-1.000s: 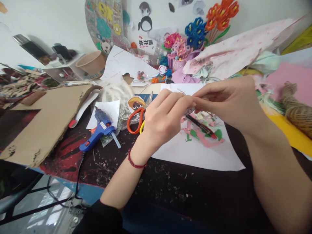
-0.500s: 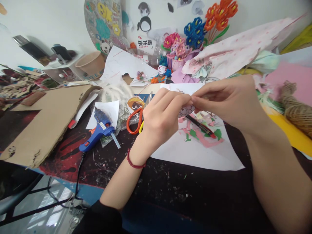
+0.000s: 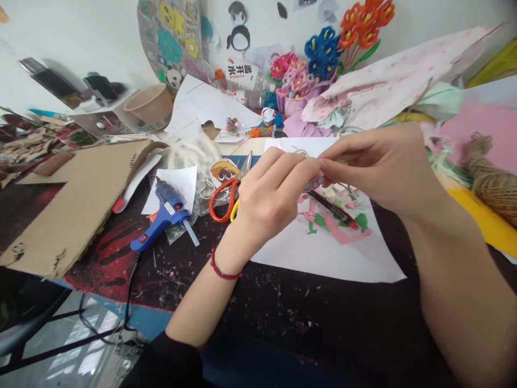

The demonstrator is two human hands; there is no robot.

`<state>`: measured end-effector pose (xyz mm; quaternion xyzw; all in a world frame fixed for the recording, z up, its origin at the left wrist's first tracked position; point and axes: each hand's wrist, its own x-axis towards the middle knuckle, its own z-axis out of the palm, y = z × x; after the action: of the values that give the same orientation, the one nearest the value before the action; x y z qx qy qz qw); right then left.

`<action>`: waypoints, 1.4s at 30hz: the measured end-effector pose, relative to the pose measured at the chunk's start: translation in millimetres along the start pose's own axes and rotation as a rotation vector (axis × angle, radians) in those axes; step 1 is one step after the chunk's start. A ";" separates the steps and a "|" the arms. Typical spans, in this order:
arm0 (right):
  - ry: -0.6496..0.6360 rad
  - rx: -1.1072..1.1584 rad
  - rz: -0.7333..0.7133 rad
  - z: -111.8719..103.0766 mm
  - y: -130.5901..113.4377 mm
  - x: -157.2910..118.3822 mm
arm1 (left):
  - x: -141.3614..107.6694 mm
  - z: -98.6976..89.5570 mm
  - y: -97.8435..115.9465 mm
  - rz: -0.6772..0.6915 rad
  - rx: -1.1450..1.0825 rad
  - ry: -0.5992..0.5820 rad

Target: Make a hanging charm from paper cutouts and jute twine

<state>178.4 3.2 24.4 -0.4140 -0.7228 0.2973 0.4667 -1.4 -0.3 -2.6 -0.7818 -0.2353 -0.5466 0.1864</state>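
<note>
My left hand point(image 3: 272, 191), with a dark red bracelet at the wrist, has its fingers closed on a small paper cutout point(image 3: 314, 184) with a black line drawing. The fingertips of my right hand point(image 3: 363, 161) pinch the same cutout from the other side, so the two hands meet. Most of the cutout is hidden behind my fingers. Below it a black pen point(image 3: 331, 209) with a red end lies among pink and green paper scraps point(image 3: 343, 231) on a white sheet point(image 3: 323, 264). Left of my left hand are orange-handled scissors point(image 3: 222, 200).
A blue glue gun point(image 3: 161, 215) rests on white paper, its cord hanging over the table edge. Cardboard point(image 3: 81, 199) covers the left side. Behind stand pipe-cleaner flowers point(image 3: 299, 75) and a round beige tub point(image 3: 149, 105). A twine roll point(image 3: 495, 183) lies at right.
The fingers of my left hand have shifted slightly and now cover more of the paper cutout. My right hand keeps its pinch almost in the same place.
</note>
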 end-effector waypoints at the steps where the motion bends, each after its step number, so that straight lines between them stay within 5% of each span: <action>1: -0.001 0.010 0.003 0.2 -0.1 -0.2 | -0.4 0.3 -0.1 0.004 0.009 -0.003; 6: -0.004 0.032 0.004 1.6 -2.4 -1.6 | 0.3 -0.5 1.6 -0.042 0.013 -0.041; 11: 0.020 -0.016 0.004 1.6 -3.5 -0.9 | 4.3 -2.7 3.8 -0.152 -0.061 0.045; 35: -0.001 0.034 -0.011 2.2 -4.7 -2.0 | 3.7 -1.2 2.6 -0.099 -0.004 -0.043; 42: 0.023 -0.013 0.001 1.4 -4.6 -1.0 | 5.7 -3.0 4.3 -0.146 -0.077 0.066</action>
<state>175.8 0.0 27.2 -0.4207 -0.7191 0.2881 0.4721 0.4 -4.6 3.6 -0.7508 -0.2640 -0.5928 0.1234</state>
